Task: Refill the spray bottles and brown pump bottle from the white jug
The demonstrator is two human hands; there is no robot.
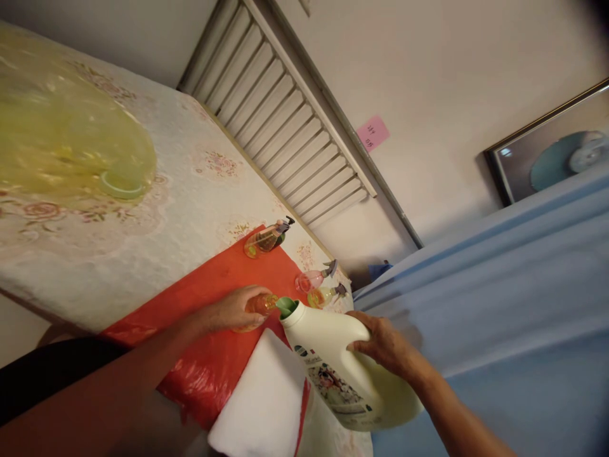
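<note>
My right hand (383, 343) grips the handle side of a large cream detergent jug (333, 368), tilted so its green spout (287, 306) points toward a small orange bottle (261, 306). My left hand (235, 309) is wrapped around that small orange bottle, which stands on a red plastic sheet (209, 298). The spout sits right next to the small bottle's top.
Three small spray bottles stand on the table: an amber one (266, 238), a pink one (314, 278), a yellow one (326, 295). A white pad (266, 400) lies on the red sheet. A yellow-green plastic cover (61, 133) rests on the floral tablecloth (190, 184). Blue cloth (499, 285) hangs at right.
</note>
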